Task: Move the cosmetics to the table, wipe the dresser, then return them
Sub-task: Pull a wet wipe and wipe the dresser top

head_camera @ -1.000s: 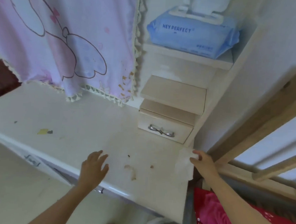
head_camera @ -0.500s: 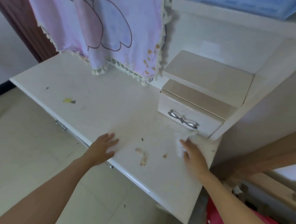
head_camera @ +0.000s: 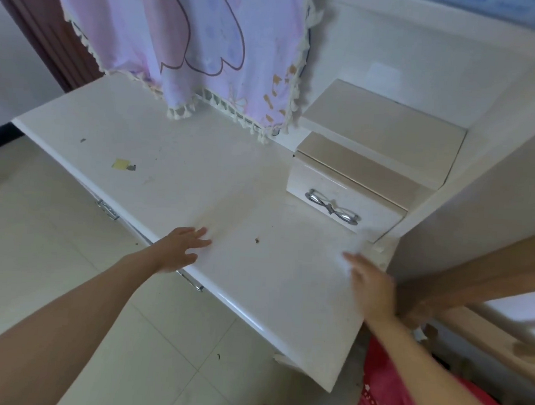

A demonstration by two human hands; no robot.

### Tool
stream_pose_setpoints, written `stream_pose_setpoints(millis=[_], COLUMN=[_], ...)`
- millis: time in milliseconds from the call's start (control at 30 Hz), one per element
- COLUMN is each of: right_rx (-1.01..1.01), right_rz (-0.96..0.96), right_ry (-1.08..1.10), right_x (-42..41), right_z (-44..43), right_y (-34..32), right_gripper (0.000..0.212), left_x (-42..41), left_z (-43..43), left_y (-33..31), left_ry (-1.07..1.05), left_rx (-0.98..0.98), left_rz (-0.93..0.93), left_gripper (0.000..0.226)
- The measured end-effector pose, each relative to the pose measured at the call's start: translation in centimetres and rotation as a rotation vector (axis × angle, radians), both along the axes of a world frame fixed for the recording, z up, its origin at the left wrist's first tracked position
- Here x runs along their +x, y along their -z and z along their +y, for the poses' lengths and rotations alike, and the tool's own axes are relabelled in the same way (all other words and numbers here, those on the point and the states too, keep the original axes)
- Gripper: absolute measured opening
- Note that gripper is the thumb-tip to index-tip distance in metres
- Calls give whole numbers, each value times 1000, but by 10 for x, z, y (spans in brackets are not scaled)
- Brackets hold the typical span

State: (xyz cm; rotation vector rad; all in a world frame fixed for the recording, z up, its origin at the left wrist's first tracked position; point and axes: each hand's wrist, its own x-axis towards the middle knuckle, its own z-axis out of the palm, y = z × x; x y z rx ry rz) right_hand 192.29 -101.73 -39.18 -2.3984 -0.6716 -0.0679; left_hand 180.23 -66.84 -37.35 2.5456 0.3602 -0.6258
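Observation:
The white dresser top (head_camera: 175,153) fills the middle of the view, and no cosmetics show on it. My left hand (head_camera: 182,250) lies flat on its front edge, fingers spread. Blurred by motion, my right hand (head_camera: 370,290) is at the right end of the top. Its straight fingers press a white wipe (head_camera: 356,243) against the surface, just below the small drawer box (head_camera: 347,204). A small brown spot (head_camera: 257,240) sits between my hands. A yellow scrap (head_camera: 120,164) and a dark speck lie further left.
A pink and lilac fringed cloth (head_camera: 207,42) hangs over the back of the dresser. A stepped shelf (head_camera: 380,128) rises above the drawer box. A wooden bed frame (head_camera: 481,275) and red fabric (head_camera: 404,404) are at the right. Pale floor tiles lie below.
My right hand has carried the wipe from the dresser's right edge over the stained patch and back right. The larger brown stain no longer shows. The view has tilted down and left.

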Motion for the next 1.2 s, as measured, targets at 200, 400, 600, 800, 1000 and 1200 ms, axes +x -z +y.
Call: stream_pose_setpoints(millis=[200,400,600,800,1000,1200], right_rx=[-235,-157,-31,291,-197,-184], right_rz=[170,-40,51,-65,-152,-174], right_ry=[39,-195,-622,-177,-134,-218], right_x=[40,-43,-150,-104,-26,-92], right_z=[-53,-6,60,54,-20,-56], right_y=[19,29,41,-3,-4,32], right_gripper=[43,40,32,28,24,45], left_x=[-1,-5,-5,-5,-3,-3], left_z=[-8,-19,-25,-28,-22,-22], left_y=[3,4,2,0,0,2], left_ry=[-11,-48,-59,-43,-46,-65], left_rx=[84,112,140,147,108,84], left_rz=[-4,-34,3,34,55,31], left_gripper=[48,50,54,57,55,55])
